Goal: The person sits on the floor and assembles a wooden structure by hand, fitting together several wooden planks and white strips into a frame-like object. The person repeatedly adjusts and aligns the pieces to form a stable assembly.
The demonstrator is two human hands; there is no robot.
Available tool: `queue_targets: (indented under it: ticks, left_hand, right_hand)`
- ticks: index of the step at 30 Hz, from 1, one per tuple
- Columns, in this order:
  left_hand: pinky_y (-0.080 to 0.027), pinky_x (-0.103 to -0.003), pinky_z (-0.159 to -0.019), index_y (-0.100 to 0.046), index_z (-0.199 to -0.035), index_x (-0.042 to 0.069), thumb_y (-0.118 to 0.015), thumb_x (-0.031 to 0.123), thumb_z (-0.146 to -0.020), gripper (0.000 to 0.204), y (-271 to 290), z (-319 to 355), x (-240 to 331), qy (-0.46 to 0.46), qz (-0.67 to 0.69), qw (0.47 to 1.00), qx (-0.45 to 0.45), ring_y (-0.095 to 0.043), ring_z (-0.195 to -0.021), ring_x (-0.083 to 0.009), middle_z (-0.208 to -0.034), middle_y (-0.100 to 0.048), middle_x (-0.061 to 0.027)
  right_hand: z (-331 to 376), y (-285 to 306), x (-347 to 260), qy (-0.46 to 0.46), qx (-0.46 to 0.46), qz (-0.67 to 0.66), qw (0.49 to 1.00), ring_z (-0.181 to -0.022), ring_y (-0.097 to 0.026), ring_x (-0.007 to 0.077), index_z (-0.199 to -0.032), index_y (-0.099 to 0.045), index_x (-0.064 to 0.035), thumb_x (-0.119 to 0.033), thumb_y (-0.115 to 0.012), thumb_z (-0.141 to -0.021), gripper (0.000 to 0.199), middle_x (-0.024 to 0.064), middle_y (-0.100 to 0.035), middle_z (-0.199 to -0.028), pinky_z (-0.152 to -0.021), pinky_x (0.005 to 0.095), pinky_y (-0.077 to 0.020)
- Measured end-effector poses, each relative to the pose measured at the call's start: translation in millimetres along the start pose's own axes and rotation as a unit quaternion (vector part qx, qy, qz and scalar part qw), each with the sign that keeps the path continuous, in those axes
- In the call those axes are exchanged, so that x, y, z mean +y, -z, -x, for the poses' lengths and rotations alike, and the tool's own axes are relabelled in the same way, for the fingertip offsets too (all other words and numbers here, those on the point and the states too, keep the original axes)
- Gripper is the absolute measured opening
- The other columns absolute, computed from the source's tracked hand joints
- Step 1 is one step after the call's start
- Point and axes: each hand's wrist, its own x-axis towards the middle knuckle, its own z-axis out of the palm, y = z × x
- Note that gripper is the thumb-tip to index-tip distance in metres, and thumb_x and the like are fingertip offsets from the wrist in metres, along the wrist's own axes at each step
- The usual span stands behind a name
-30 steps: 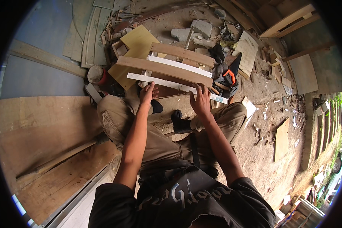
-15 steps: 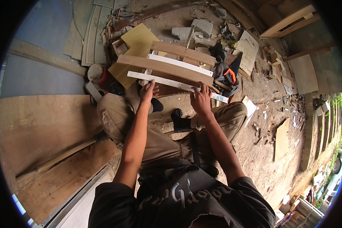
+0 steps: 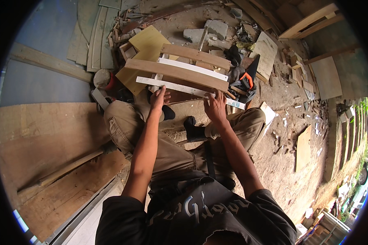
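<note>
Upper centre: right hand (image 3: 216,107) had fingers curled around white strip (image 3: 176,87); left hand (image 3: 159,99) touched it (grip unclear). Step: apparently aligning strip; next move called for steadiness.

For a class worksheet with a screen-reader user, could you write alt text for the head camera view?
A person's left hand and right hand touch a narrow white strip, nearest of four roughly parallel brown and white slats. Beyond lie yellow boards; to the right, wood scraps on bare ground.
</note>
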Motion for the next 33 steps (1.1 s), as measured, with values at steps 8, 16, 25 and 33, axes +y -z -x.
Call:
queue_targets:
  ticks: [8,16,25,33]
  left_hand:
    - [-0.052,-0.032,-0.072,-0.057,-0.118,0.007,-0.064,0.053,-0.089,0.055,0.7,-1.8,-1.8,-0.006,-0.013,1.0,-0.007,-0.065,-0.087,-0.0152,-0.101,-0.068,-0.0061]
    - [-0.054,-0.028,-0.064,-0.061,-0.108,0.005,-0.065,0.055,-0.088,0.054,-0.1,-3.1,-2.6,-0.014,0.032,0.999,0.013,-0.068,-0.078,-0.0145,-0.093,-0.07,-0.0065]
    - [-0.055,-0.028,-0.063,-0.06,-0.109,0.005,-0.064,0.055,-0.088,0.054,-0.7,-4.0,-6.4,-0.014,0.02,1.0,0.007,-0.069,-0.079,-0.0153,-0.094,-0.071,-0.0075]
    - [-0.055,-0.028,-0.063,-0.06,-0.11,0.006,-0.063,0.054,-0.09,0.052,-0.4,-1.2,-1.7,-0.008,0.014,1.0,0.012,-0.068,-0.081,-0.0146,-0.096,-0.07,-0.007]
  right_hand:
    - [-1.4,3.4,-4.8,-0.037,0.009,-0.049,0.998,-0.125,-0.043,0.0383,-0.133,-0.042,-0.0026,-0.016,-0.068,-0.081,0.06,0.0229,-0.045,-0.131,-0.105,0.0506,-0.0303]
    - [-13.5,24.3,53.2,-0.145,0.227,-0.143,0.952,-0.116,-0.05,0.0398,-0.138,-0.034,0.002,0.012,-0.057,-0.068,0.075,0.0241,-0.049,-0.123,-0.101,0.0468,-0.0365]
    - [-10.2,25.6,22.1,-0.072,0.173,-0.206,0.96,-0.118,-0.049,0.038,-0.138,-0.034,-0.0006,0.008,-0.062,-0.071,0.073,0.022,-0.049,-0.127,-0.102,0.0441,-0.0366]
    - [-4.5,1.5,-11.4,0.008,-0.005,-0.05,0.999,-0.124,-0.043,0.0399,-0.13,-0.045,-0.0017,-0.007,-0.062,-0.072,0.06,0.0243,-0.044,-0.13,-0.106,0.0536,-0.0288]
